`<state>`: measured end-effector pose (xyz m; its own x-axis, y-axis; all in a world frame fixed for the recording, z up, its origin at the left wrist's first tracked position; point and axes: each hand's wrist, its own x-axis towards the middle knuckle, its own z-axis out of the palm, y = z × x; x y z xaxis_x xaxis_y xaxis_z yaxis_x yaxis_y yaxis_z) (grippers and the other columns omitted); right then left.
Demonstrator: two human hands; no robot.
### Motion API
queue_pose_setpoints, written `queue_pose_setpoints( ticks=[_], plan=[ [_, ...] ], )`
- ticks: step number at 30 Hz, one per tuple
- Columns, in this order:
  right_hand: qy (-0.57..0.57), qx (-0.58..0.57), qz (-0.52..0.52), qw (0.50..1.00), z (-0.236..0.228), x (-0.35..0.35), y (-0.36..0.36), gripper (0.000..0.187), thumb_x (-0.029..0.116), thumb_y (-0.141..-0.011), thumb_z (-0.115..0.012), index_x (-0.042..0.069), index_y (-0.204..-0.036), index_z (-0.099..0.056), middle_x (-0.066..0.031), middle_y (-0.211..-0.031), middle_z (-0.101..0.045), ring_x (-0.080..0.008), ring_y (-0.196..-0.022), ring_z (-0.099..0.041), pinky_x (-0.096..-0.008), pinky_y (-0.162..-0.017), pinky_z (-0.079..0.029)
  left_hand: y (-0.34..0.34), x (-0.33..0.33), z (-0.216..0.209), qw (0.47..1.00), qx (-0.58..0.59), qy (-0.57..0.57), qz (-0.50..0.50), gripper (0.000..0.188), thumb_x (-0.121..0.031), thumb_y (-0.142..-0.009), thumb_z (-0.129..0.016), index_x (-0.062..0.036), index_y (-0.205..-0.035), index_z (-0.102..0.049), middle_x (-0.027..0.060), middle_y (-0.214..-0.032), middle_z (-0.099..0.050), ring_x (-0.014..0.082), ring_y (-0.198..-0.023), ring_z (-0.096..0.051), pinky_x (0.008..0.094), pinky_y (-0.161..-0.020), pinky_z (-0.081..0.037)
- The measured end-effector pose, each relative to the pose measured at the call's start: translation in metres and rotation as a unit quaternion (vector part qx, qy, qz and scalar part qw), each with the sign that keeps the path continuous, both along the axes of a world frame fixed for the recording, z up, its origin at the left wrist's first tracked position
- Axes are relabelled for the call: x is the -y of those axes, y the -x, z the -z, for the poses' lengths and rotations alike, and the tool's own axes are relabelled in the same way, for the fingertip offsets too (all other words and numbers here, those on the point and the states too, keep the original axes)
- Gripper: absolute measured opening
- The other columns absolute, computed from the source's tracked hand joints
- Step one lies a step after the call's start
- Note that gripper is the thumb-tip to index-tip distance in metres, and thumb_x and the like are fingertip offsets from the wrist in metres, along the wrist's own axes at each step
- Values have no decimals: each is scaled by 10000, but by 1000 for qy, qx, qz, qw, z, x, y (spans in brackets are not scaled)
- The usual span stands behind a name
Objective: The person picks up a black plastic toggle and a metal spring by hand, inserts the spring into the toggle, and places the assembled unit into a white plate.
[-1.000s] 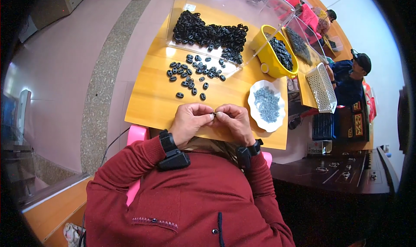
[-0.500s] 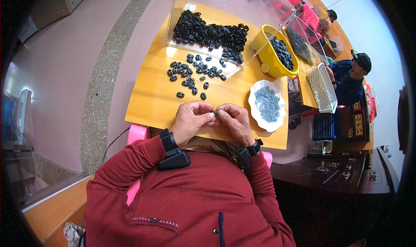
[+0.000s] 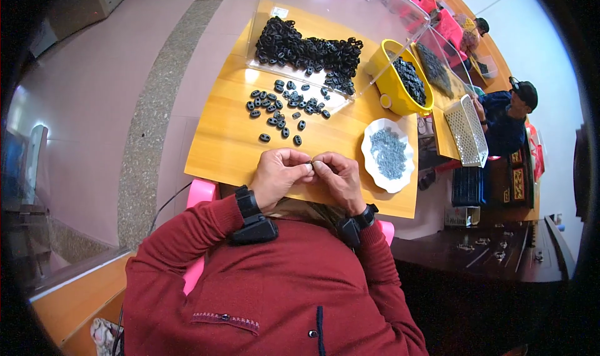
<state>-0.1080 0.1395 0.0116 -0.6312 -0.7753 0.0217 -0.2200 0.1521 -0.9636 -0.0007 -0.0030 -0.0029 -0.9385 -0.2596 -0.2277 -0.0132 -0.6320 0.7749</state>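
Hands: left hand (image 3: 282,175) and right hand (image 3: 335,176) are pinched together on one small dark piece (image 3: 312,163), held close above the tabletop (image 3: 219,150) for fingertip control.

black oval rings (image 3: 282,106), yellow bucket (image 3: 389,81), white plate (image 3: 375,168) with grey bits (image 3: 388,153), orange-brown table (image 3: 225,143), dark red sleeves (image 3: 181,243)
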Motion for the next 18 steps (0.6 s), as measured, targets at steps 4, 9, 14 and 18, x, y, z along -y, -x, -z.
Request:
queue_pose_setpoints(
  ticks=[4,9,14,18],
  plan=[
    [1,33,-2,999,1,-1,1,136,96,-919,-587,-32,-915,-632,-4,-793,-640,-50,-713,-565,-197,-640,-470,0,0,3,1000,7,19,2,176,16,-862,-617,69,-1025,-576,127,-922,-654,168,-808,-660,276,-758,-567],
    [9,68,3,998,2,0,1,146,97,-920,-588,-44,-917,-627,-15,-810,-647,-59,-721,-578,-202,-650,-479,0,0,3,1000,-7,0,-2,193,5,-872,-607,67,-1050,-567,125,-934,-653,164,-819,-658,278,-764,-566],
    [34,156,6,987,-6,5,1,189,117,-934,-578,-49,-1006,-630,-17,-789,-641,-56,-692,-578,-206,-633,-485,-2,1,0,999,4,-18,-28,171,1,-872,-608,54,-1030,-572,112,-921,-648,155,-800,-653,268,-758,-562],
    [10,59,13,998,1,19,20,196,118,-925,-591,-45,-1021,-642,-23,-798,-648,-59,-680,-577,-210,-617,-478,-4,2,-2,995,-5,-42,-91,140,8,-873,-600,38,-1007,-573,98,-896,-640,153,-781,-648,260,-749,-562]
  ],
)
